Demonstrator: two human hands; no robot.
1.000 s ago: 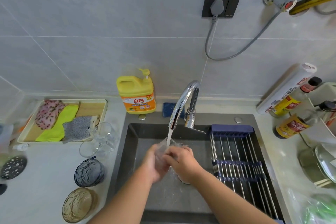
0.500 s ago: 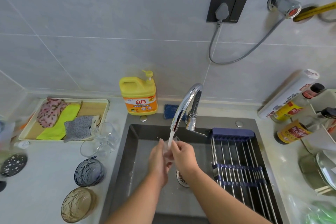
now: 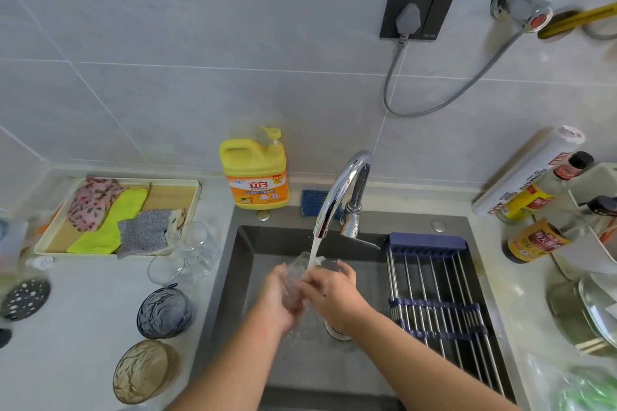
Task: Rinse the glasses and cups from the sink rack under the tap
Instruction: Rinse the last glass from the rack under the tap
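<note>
Both hands met over the middle of the sink point(image 3: 233, 280), clasped around one clear glass point(image 3: 298, 272). The left hand point(image 3: 275, 295) cupped it from the left with fingers curled round its body, and the right hand point(image 3: 334, 287) gripped it from the right, thumb and fingers wrapped against the wall. The glass was transparent and wet. It lay tilted, with its far end up under the water stream point(image 3: 314, 248), and splashes blurred its rim. Its exact shape was hard to make out between the palms.

The dark sink held a roll-up rack point(image 3: 440, 297) of steel rods across its right half. The chrome tap point(image 3: 340, 187) arched from the far edge, just above the glass.

On the tabletop point(image 3: 83, 327) to the left lay a tray point(image 3: 197, 190) of folded cloths. Near it stood clear glasses point(image 3: 192, 248), then a blue textured cup point(image 3: 165, 312) and an amber one point(image 3: 143, 372) nearer still. A yellow detergent bottle point(image 3: 255, 177) stood against the far wall.
</note>
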